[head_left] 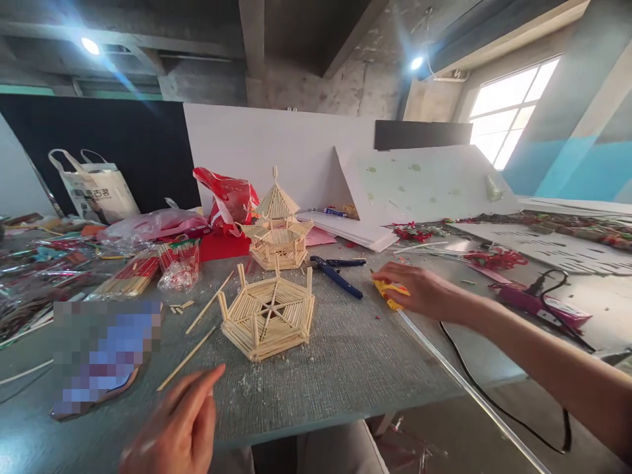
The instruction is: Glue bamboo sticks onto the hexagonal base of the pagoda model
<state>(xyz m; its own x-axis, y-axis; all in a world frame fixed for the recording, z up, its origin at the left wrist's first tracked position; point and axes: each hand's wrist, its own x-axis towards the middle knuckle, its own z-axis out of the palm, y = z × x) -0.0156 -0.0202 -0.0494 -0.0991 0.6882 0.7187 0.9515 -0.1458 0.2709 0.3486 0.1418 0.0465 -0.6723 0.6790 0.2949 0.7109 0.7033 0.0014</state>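
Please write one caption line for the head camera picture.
Right hand grasps a yellow packet beside a hexagonal wooden-stick base; left hand hovers empty.

A grey table [355,368] bears a hexagonal stick frame [267,317], pliers [337,271].

bright window [508,112] glare | ceiling lamps [90,45] flare | edges warped | near hand [172,428] blurred

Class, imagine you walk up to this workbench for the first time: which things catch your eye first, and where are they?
At the centre of the grey table sits a pale hexagonal base built of thin wooden sticks, with a finished two-tier stick pagoda model just behind it. To the right, the right hand rests on a small yellow packet, near blue-handled pliers. The left hand hangs open at the near edge.
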